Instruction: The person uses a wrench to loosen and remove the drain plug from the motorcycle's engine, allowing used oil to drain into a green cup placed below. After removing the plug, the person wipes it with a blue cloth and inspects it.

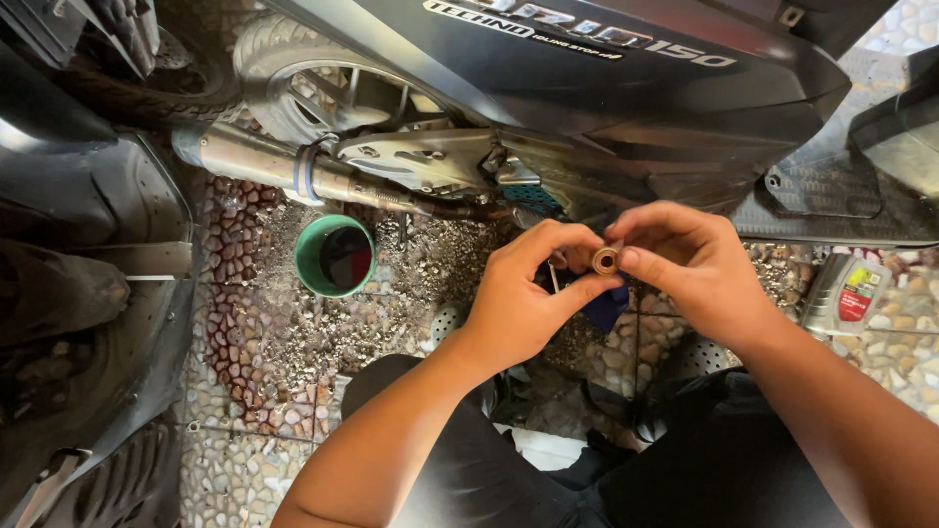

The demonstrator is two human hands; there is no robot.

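Taking the green cup [335,256] as the landmark: it stands on the pebbled floor [264,342], dark liquid inside. Just above it runs the scooter's steel exhaust pipe [284,168], with the rear wheel [303,88] higher up. To the cup's right, the left hand [523,293] is closed, thumb and fingers pinching a small brown bushing [605,259]. The right hand [694,264], farther right of the cup, pinches the same bushing from the other side, so both hands share 1 part. Farthest right of the cup, a grey oil bottle [847,291] lies on the floor.
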